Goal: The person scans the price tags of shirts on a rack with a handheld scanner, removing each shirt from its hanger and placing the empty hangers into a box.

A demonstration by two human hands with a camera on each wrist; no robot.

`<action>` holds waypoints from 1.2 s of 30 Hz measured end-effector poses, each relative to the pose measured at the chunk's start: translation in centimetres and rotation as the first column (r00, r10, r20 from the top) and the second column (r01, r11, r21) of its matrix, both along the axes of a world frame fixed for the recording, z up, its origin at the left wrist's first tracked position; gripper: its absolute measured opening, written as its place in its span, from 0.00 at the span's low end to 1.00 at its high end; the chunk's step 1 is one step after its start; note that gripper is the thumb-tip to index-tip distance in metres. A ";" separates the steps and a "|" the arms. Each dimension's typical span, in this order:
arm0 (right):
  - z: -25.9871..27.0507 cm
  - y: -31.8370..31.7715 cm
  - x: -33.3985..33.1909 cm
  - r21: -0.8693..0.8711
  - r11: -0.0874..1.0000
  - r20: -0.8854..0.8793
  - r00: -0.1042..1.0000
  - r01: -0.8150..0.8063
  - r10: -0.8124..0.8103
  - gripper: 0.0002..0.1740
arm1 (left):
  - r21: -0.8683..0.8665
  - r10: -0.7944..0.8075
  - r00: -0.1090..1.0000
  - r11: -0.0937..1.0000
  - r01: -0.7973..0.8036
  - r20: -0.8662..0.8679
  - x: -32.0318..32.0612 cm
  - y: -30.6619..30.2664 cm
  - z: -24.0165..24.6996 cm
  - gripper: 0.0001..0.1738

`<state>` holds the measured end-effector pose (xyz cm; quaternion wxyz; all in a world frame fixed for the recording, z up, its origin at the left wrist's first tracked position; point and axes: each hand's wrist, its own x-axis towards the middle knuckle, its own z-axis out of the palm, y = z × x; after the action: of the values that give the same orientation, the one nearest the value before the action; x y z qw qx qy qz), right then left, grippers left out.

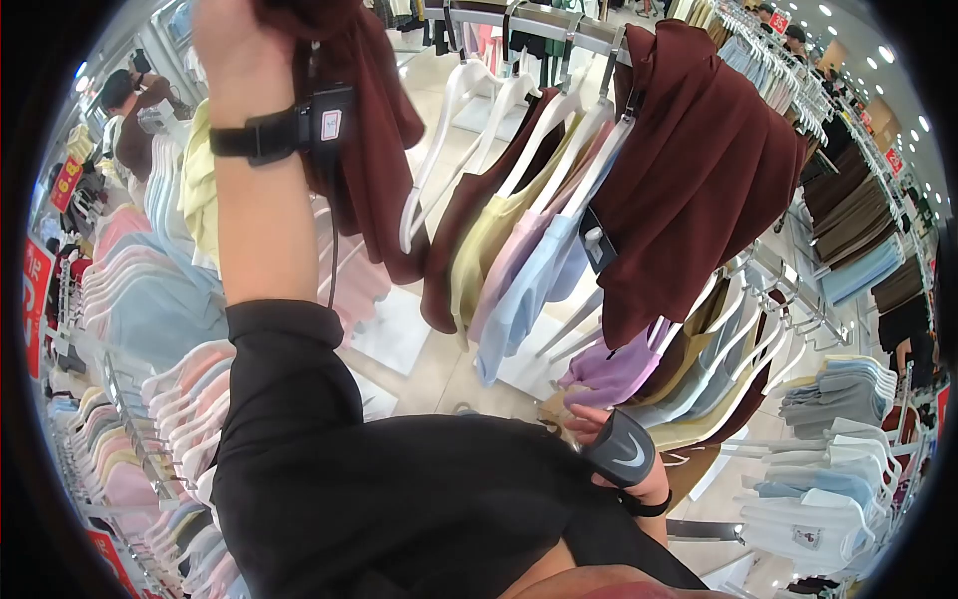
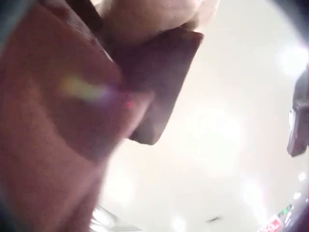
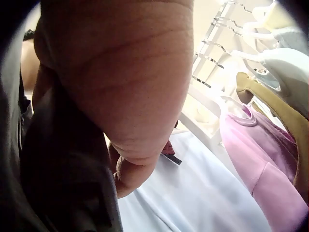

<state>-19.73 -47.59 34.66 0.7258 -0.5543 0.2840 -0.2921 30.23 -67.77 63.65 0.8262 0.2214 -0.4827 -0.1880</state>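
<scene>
Left hand (image 1: 232,40) is raised and grips a maroon top (image 1: 374,150) that hangs from it. Its fingers are cut off at the frame edge, and the wrist view is blurred. Right hand (image 1: 591,421) sits low beside a purple top (image 1: 611,371), mostly hidden by a strap (image 1: 621,449); its grip cannot be determined.

Grips: two, my left grip (image 1: 232,45) and my right grip (image 1: 591,424).
Wrist bands: two, the left band (image 1: 254,138) and the right band (image 1: 621,449).
Dark red tops: three, the held dark red top (image 1: 374,150), the big dark red top (image 1: 699,170) and the thin dark red top (image 1: 451,250).
Yellow tops close by: one, the yellow top (image 1: 487,245).
Pink tops close by: one, the pink top (image 1: 511,265).
Blue tops close by: one, the blue top (image 1: 529,295).
Purple tops: one, the purple top (image 1: 611,371).
Bare white hangers: two, the first hanger (image 1: 451,95) and the second hanger (image 1: 514,95).
</scene>
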 end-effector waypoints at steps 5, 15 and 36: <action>0.0 -0.1 0.3 0.013 1.000 -0.004 1.000 0.019 -0.019 0.53 | -0.467 0.674 0.650 0.727 -0.503 0.350 -7.1 1.8 0.3 0.27; 0.4 0.4 0.4 0.011 0.998 -0.036 0.998 0.059 -0.058 0.53 | -0.549 0.691 0.243 0.701 -0.455 0.681 -8.3 -11.1 0.6 0.40; -0.1 -0.2 1.0 0.033 0.999 -0.033 0.999 0.000 0.001 0.51 | 0.007 0.573 0.610 0.726 -0.688 0.547 -6.5 -9.4 -11.7 0.40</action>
<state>-18.73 -47.80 34.60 0.7300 -0.5473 0.3005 -0.2778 23.76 -77.13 51.98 0.6509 0.5074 -0.5494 0.1309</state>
